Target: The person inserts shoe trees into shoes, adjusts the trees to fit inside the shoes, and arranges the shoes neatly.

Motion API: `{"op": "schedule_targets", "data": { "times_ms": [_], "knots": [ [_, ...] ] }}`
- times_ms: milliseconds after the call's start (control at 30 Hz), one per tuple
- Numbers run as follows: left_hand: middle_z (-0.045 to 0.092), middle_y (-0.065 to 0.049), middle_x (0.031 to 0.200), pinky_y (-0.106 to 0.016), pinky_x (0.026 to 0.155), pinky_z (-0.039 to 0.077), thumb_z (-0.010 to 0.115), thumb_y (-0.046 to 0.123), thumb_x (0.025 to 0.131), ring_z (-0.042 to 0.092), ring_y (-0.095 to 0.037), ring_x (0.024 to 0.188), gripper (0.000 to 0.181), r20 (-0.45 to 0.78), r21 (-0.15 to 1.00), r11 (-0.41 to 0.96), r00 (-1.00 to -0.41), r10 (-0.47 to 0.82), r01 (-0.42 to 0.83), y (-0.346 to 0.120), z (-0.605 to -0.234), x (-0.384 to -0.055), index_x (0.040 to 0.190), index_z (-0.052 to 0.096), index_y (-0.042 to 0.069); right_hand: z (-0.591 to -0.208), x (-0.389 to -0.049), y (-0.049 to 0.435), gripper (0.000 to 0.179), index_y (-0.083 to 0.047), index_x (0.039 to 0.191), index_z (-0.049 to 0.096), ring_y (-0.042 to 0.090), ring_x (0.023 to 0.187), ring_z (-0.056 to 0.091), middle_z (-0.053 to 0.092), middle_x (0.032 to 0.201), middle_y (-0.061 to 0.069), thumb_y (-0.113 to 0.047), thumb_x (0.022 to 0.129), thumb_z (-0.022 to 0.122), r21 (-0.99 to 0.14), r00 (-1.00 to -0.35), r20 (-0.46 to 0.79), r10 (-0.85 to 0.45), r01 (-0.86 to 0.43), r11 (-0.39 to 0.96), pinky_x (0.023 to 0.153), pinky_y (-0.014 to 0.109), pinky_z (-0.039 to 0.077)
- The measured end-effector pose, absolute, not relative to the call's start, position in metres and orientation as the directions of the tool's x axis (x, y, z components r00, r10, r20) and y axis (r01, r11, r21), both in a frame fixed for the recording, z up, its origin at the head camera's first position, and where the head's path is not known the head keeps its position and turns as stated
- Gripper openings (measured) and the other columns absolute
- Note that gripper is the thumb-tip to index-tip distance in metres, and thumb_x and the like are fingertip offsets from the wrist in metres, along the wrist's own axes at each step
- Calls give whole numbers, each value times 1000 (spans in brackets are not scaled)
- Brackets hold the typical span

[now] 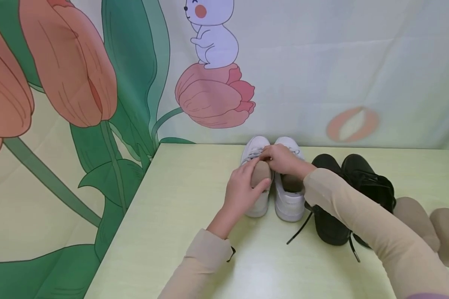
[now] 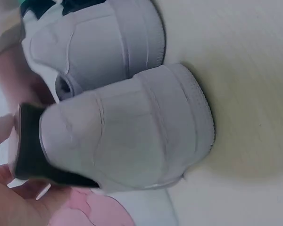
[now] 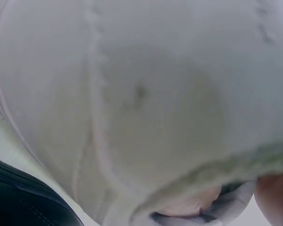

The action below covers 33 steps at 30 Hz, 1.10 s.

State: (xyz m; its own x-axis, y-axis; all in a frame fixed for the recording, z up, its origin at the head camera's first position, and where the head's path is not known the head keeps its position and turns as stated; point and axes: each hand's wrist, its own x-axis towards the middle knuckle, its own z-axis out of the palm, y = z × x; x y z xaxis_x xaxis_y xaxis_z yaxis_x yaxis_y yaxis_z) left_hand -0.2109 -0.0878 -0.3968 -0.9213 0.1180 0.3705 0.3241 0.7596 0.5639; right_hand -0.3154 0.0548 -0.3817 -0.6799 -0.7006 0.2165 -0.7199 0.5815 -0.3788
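Insole point(image 1: 260, 174), as the beige round-ended piece reads in the head view, juts up from the collar of the left white sneaker point(image 1: 257, 207), which sits upright on the bench point(image 1: 164, 224) near the tulip-print backdrop point(image 1: 303, 74). Left hand point(image 1: 241, 185) grips the insole, thumb on its near right side, fingers along its left. Right hand point(image 1: 284, 160) has its fingers curled at the insole's far edge; whether they pinch it is hidden. Est. handling: light, thin, flexible, liable to buckle in the narrow opening; best hold probably both side edges near the rounded end. Sneaker likely light, firm at the heel, soft at the collar. Right white sneaker point(image 1: 289, 207) stands just beside, under the right wrist, leaving little room. Black lace-up shoes point(image 1: 333, 226), one lace point(image 1: 301, 227) trailing on the bench, lie partly below the right sleeve point(image 1: 353, 203); beyond them, a beige pair of shoes point(image 1: 415, 222). Left wrist view: sneaker heel toward the camera, dark piece point(image 2: 29, 146) above its collar by the fingers; insole underside or lining, cannot tell. Right wrist view: blurred white shoe wall fills the frame, dark smudge point(image 3: 140, 92) on it; right hand's grip not resolved.
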Motion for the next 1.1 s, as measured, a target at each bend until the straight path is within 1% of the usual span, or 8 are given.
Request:
{"op": "schedule_targets", "data": {
  "times_ms": [167,267,400,567,733,900,1000,1100],
  "knots": [
    [59,-7,114,-33,81,48,61,32,82,58,-20,99,42,260,814,547,-965,-42,196,-102,-397,-213,118,55,10,-383,-317,54,18,-3,87,70,23,80,61,65,84,9,2,77,56,-367,-685,204,-699,-716,594,73,37,48],
    [61,-7,112,-30,79,50,64,32,79,60,-20,96,45,198,887,442,-974,-106,132,-107,-399,-213,116,56,8,-385,-318,53,17,-3,87,70,23,80,61,65,84,9,2,77,56,-359,-683,216,-698,-720,594,73,37,47],
    [63,-7,108,-31,79,50,66,35,77,62,-19,95,50,166,904,418,-976,-141,93,-107,-402,-213,119,54,12,-387,-318,52,16,-3,85,70,23,80,61,65,83,9,2,78,57,-361,-677,238,-697,-728,583,74,37,47],
    [63,-6,106,-30,80,49,68,33,76,62,-19,95,52,162,917,387,-974,-155,91,-104,-406,-212,122,50,16,-389,-319,54,15,-3,83,70,23,79,61,65,82,9,1,77,57,-378,-686,252,-682,-719,583,73,37,47],
    [63,-7,107,-27,80,50,66,29,78,62,-19,95,51,200,915,381,-970,-138,135,-102,-411,-213,123,49,12,-388,-318,57,14,-3,85,71,24,81,62,66,84,10,1,77,60,-401,-707,257,-659,-698,593,74,37,48],
    [62,-11,107,-26,78,50,65,25,79,61,-22,96,44,211,920,362,-967,-140,149,-104,-413,-215,118,53,8,-388,-316,57,17,-1,86,70,24,80,61,65,84,10,3,76,58,-431,-723,237,-649,-677,597,72,37,47],
    [62,-10,109,-27,79,50,63,25,81,61,-21,97,41,210,911,386,-969,-129,146,-106,-412,-216,117,54,9,-388,-316,56,17,-1,88,70,23,80,60,65,85,10,2,77,58,-450,-739,211,-640,-654,608,72,37,47],
    [61,-7,112,-31,80,49,60,27,83,59,-20,99,39,243,861,481,-965,-97,168,-107,-409,-215,119,53,11,-387,-316,55,16,-1,89,69,23,81,59,65,87,10,1,78,58,-460,-754,181,-631,-632,623,73,36,47]
  ]
}}
